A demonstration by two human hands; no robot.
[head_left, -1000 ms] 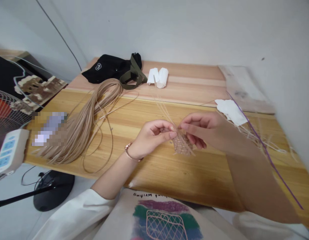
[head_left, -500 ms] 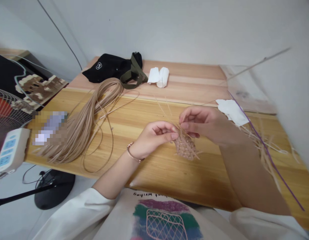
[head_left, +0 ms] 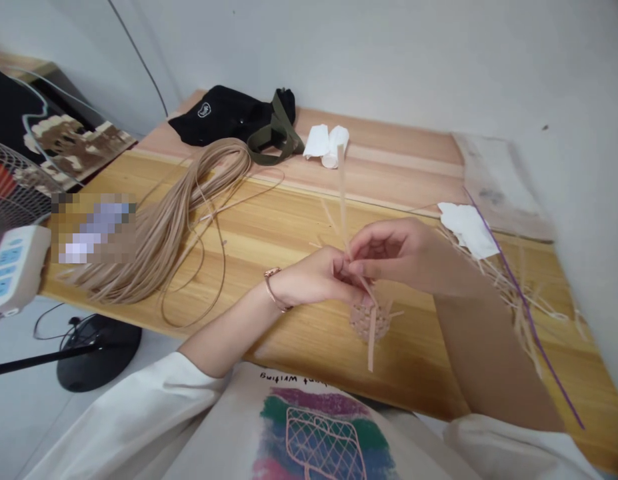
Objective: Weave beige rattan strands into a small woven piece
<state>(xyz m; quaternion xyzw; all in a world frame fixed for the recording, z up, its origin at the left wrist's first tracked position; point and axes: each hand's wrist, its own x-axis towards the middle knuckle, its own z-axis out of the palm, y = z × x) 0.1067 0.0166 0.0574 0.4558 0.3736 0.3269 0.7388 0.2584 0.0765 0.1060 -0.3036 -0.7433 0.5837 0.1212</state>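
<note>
A small woven piece (head_left: 363,321) in pinkish-tan strips, with an openwork pattern, hangs just above the wooden table. My left hand (head_left: 325,277) is closed on its upper edge, the fingertips partly hidden behind my right hand. Between thumb and fingers my right hand (head_left: 396,257) pinches a flat tan strip (head_left: 343,193) close to that edge. One strip end sticks up toward the wall; another strip end (head_left: 371,340) hangs down in front of the weave. Loose thin ends poke out at the sides.
On the left lies a long bundle of tan strips (head_left: 179,220), near a black bag (head_left: 233,117). White rolled tissue (head_left: 329,143) sits at the back. To the right are crumpled tissue (head_left: 469,230), loose strip scraps (head_left: 526,327) and a purple strip (head_left: 531,313).
Both hands have drawn closer together, and the left has turned more over the woven piece. A strip now stands up from the right hand's pinch, and one end hangs in front. The view shifted slightly.
</note>
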